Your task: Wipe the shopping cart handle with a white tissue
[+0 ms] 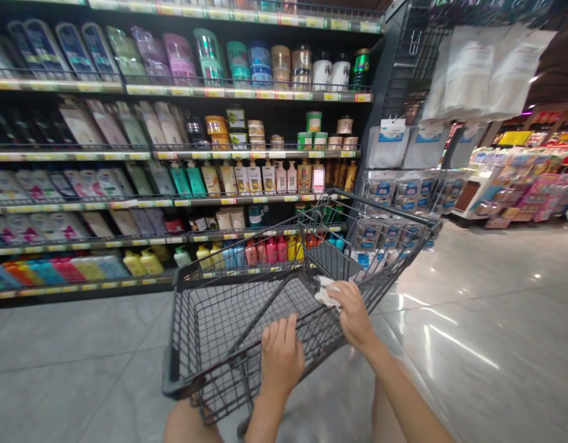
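Observation:
A dark grey wire shopping cart (pixel 173 332) stands sideways before me, its basket holding no goods. My left hand (pixel 282 354) is closed over the near top rail, with its fingers wrapped to the inner side. Farther right along the same rail, my right hand (pixel 352 311) grips a crumpled white cloth or tissue (pixel 327 292) against the cart's edge. The cart's handle (pixel 385 206) and folded child seat flap (pixel 332 255) are at the far right end.
Shelves (pixel 247 200) of bottles and jars run behind the cart. Packets hang on a rack (pixel 389 147) at their right end. Glossy grey floor (pixel 505 307) stretches right towards a display of packaged goods (pixel 528 178). My bare knees are below the cart.

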Action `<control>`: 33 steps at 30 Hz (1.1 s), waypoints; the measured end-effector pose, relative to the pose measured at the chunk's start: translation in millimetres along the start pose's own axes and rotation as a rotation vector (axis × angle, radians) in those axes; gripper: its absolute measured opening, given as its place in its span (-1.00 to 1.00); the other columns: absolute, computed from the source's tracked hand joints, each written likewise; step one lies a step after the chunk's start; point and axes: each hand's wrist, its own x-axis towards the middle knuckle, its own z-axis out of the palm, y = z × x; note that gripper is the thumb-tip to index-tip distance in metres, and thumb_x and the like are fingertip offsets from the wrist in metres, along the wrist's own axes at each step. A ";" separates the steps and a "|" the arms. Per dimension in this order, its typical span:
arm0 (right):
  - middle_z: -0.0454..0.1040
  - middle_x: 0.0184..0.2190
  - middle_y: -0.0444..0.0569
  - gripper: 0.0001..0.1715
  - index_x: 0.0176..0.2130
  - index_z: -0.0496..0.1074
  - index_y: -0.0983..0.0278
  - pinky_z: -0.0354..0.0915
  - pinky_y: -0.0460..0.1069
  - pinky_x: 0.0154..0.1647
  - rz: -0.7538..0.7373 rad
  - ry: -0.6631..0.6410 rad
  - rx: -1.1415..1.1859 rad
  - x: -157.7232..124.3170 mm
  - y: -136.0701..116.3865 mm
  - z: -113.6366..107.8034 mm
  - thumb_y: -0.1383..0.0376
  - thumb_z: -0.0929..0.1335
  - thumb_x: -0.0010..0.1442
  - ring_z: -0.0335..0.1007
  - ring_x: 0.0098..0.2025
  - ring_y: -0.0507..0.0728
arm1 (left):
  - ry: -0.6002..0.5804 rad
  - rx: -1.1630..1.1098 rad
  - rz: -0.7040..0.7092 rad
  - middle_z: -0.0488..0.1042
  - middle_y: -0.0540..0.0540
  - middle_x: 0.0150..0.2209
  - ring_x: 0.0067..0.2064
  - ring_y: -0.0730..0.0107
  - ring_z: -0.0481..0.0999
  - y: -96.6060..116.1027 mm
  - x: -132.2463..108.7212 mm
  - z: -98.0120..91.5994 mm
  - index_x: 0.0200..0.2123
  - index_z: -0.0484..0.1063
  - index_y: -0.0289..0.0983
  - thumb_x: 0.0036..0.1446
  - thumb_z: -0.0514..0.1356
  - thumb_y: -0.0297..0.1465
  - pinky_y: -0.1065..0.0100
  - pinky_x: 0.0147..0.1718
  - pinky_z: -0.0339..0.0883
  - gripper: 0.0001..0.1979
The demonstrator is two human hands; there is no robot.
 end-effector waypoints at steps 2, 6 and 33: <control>0.43 -0.14 -0.02 -0.48 -0.18 0.42 0.21 -0.06 0.26 0.20 0.019 0.041 -0.062 -0.3 12.1 -5.6 0.57 0.13 -0.04 0.25 0.00 0.15 | -0.019 -0.010 0.002 0.44 -0.11 -0.28 -0.20 0.26 0.36 0.7 0.7 -3.5 -0.01 0.36 -0.33 0.09 0.03 -0.57 0.24 -0.11 0.14 -0.62; 0.39 -0.18 0.01 -0.53 -0.22 0.39 0.23 0.02 0.26 0.17 0.082 0.127 -0.132 3.2 14.2 -7.3 0.55 0.14 -0.07 0.23 -0.03 0.18 | -0.032 -0.019 -0.009 0.44 -0.12 -0.26 -0.19 0.25 0.35 3.8 2.5 -7.3 -0.01 0.36 -0.34 0.07 0.05 -0.54 0.23 -0.11 0.15 -0.62; 0.43 -0.23 -0.05 -0.79 -0.22 0.38 0.22 -0.01 0.25 0.19 0.012 -0.101 -0.286 4.5 -4.8 -20.2 0.35 0.18 0.30 0.30 -0.11 0.13 | 0.084 0.050 0.012 0.50 -0.14 -0.34 -0.27 0.22 0.44 -13.7 -11.8 -11.9 -0.16 0.40 -0.30 0.14 0.04 -0.48 0.21 -0.24 0.22 -0.78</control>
